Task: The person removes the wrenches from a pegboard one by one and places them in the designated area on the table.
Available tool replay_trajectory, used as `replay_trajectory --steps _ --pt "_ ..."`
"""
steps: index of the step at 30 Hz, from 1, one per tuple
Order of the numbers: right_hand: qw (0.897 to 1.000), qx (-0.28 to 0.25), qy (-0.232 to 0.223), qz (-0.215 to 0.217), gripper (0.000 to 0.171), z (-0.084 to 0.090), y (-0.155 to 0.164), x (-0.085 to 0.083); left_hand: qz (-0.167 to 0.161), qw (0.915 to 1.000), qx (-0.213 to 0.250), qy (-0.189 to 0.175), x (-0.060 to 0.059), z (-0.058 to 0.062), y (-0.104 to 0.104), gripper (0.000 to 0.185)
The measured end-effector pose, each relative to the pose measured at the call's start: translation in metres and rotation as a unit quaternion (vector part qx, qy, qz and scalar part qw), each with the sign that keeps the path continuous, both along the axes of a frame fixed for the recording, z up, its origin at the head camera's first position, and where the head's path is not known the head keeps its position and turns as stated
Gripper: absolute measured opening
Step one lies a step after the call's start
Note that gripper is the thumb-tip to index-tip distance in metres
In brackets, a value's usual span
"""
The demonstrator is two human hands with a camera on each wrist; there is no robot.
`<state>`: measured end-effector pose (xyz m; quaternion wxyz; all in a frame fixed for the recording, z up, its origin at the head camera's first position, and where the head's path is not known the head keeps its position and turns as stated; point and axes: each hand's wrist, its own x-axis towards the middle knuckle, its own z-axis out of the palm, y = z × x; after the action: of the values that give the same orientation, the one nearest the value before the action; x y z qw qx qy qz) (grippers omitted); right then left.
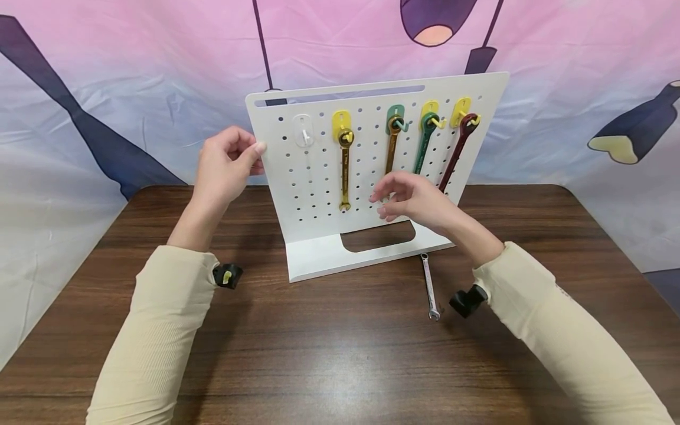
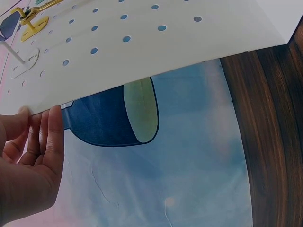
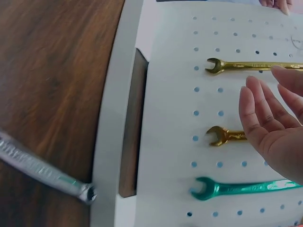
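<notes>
My left hand (image 1: pixel 225 162) pinches the left edge of a white pegboard (image 1: pixel 319 236), thumb in front and fingers behind. My right hand (image 1: pixel 417 200) is in front of the board with loosely bent fingers and nothing in its grasp. It covers the lower part of an orange-gold wrench (image 1: pixel 392 147) in the head view. Left of that hand hangs a yellow-gold wrench (image 1: pixel 345 174); to its right are a green wrench (image 1: pixel 424 144) and a dark red wrench (image 1: pixel 457 153). A silver wrench (image 1: pixel 429 289) lies on the table before the board.
Toward the board's left side, a clear hook (image 1: pixel 303 131) carries nothing. Yellow and green hooks hold the hanging wrenches. The board stands on a brown wooden table (image 1: pixel 319 342), with a printed cloth (image 1: pixel 175 77) behind it.
</notes>
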<state>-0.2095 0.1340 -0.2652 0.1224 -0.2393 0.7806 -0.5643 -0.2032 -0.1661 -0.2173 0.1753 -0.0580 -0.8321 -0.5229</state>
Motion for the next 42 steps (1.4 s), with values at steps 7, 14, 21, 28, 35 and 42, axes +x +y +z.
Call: replay_trajectory --steps 7,14,21,28,35,42 --pt "1.000 -0.007 0.006 -0.008 0.022 0.009 -0.014 -0.004 0.001 1.0000 -0.001 -0.004 0.000 0.000 0.000 0.017" --pt "1.000 -0.017 0.013 -0.016 0.022 0.016 -0.024 -0.008 -0.002 1.0000 0.005 -0.007 0.000 0.001 0.000 0.017" --pt "1.000 -0.021 0.005 -0.022 0.024 0.022 -0.032 -0.012 -0.002 1.0000 0.002 -0.002 0.000 0.001 0.000 0.016" --pt "0.999 -0.019 0.013 -0.027 0.026 0.026 -0.041 -0.012 -0.002 1.0000 0.003 -0.002 0.000 0.001 0.000 0.016" --pt "0.999 -0.013 0.027 -0.034 0.025 0.026 -0.046 -0.013 -0.002 1.0000 0.005 -0.004 0.000 0.001 0.000 0.016" --pt "0.999 -0.019 0.032 -0.035 0.023 0.026 -0.048 -0.013 0.001 1.0000 0.001 -0.002 -0.001 0.001 0.001 0.016"
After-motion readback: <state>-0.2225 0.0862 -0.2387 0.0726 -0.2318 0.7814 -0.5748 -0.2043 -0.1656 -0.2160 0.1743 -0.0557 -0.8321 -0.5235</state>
